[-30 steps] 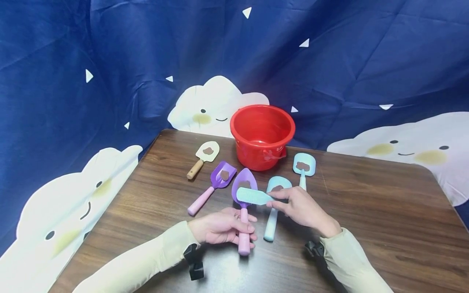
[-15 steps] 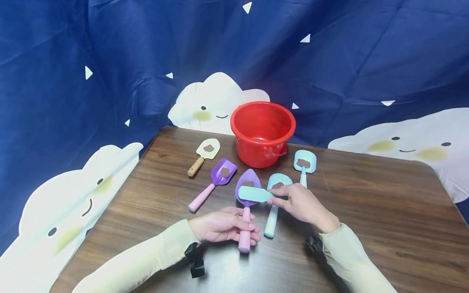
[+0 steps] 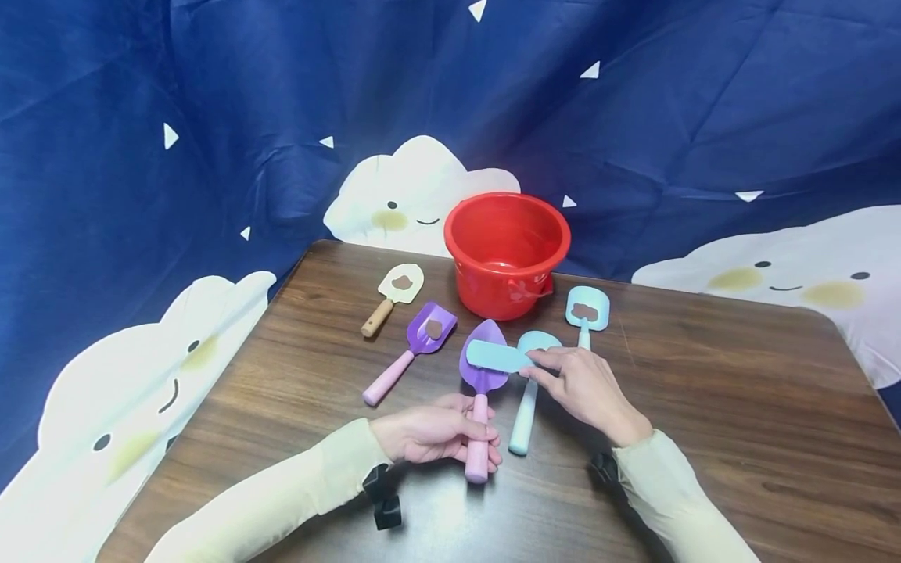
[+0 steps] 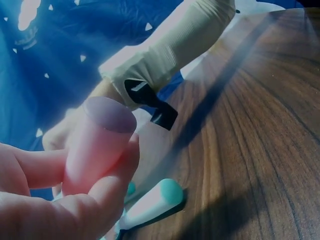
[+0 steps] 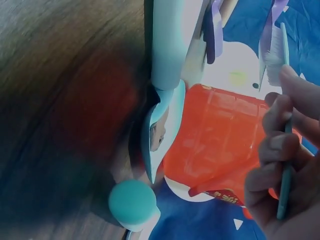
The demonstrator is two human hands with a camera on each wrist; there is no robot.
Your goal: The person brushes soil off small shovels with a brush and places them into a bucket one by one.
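In the head view my left hand (image 3: 443,432) holds a purple pointed trowel (image 3: 490,331) by its pink handle (image 4: 97,150), blade pointing away. My right hand (image 3: 584,389) pinches a light-blue brush (image 3: 496,356) whose flat back lies across that blade, covering its middle. In the right wrist view, white bristles (image 5: 275,57) face the purple blade; whether they touch it I cannot tell. Just right of the trowel, a blue trowel (image 3: 523,422) with a pale mint handle lies on the table, partly behind the brush and my right fingers.
A red bucket (image 3: 503,293) stands at the table's (image 3: 704,391) back. To its left lie a cream trowel (image 3: 403,283) with a wooden handle and a purple scoop (image 3: 420,338). A blue square shovel (image 3: 595,299) lies right. These three blades bear brown patches.
My left hand has moved the purple trowel slightly right and away. The brush in my right hand has shifted the same way and now hides the brown patch seen earlier on that blade.
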